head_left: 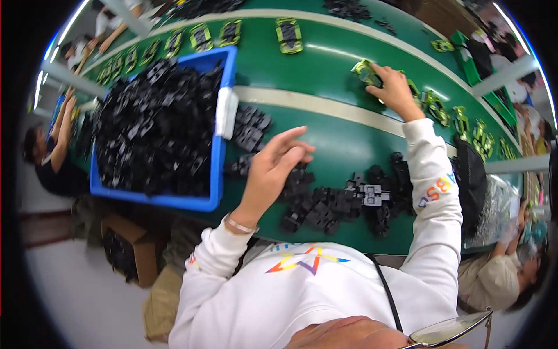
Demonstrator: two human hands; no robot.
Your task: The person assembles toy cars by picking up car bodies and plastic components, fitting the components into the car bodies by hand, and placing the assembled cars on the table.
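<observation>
My right hand (pixel 396 92) reaches out to the far right part of the bench. Between its thumb and fingers is a lime-green toy car body (pixel 364 70), partly hidden by the hand. My left hand (pixel 274 166) hovers above the near side of the bench, fingers loosely apart and nothing seen in them. Under and beside it lie loose black plastic parts (pixel 319 210). A grey-and-black part (pixel 373 195) rests among them, between my two forearms.
A blue crate (pixel 215 168) heaped with black plastic parts stands to the left. Green car bodies (pixel 289 36) line the far strip, and more (pixel 435 108) lie at the right. A black bag (pixel 469 174) and clear plastic wrap (pixel 497 206) sit right. Other people work around the bench.
</observation>
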